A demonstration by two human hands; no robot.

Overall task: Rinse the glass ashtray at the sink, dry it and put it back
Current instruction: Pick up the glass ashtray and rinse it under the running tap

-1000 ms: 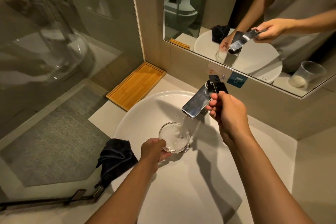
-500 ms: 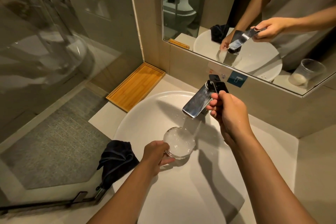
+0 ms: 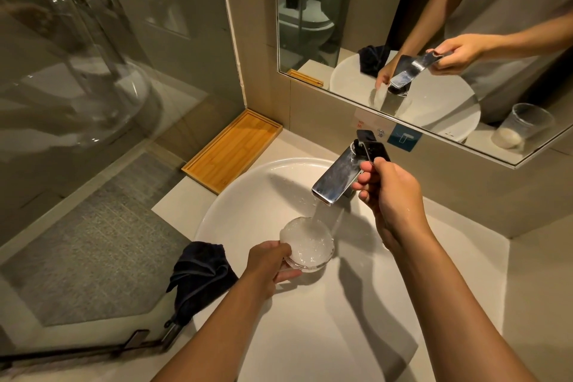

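A person's left hand (image 3: 269, 263) grips the near rim of a glass ashtray (image 3: 307, 243), fingers closed around its edge, holding it over the white sink (image 3: 310, 335) under the running tap (image 3: 336, 178). A stream of water (image 3: 321, 211) falls from the spout into the ashtray, which is full of white froth. The ashtray sits at about 7 o'clock from the spout, just below it. The right hand (image 3: 392, 198) is clasped on the tap from the 3 o'clock side, thumb on top and fingers curled beneath the chrome body; drops of water show on its back. A dark cloth (image 3: 200, 274) hangs over the sink's rim at 9 o'clock from the ashtray. A wooden tray (image 3: 232, 150) lies on the counter at 11 o'clock, against the wall. The mirror (image 3: 403, 25) above reflects both hands, the tap and a plastic cup (image 3: 521, 125).
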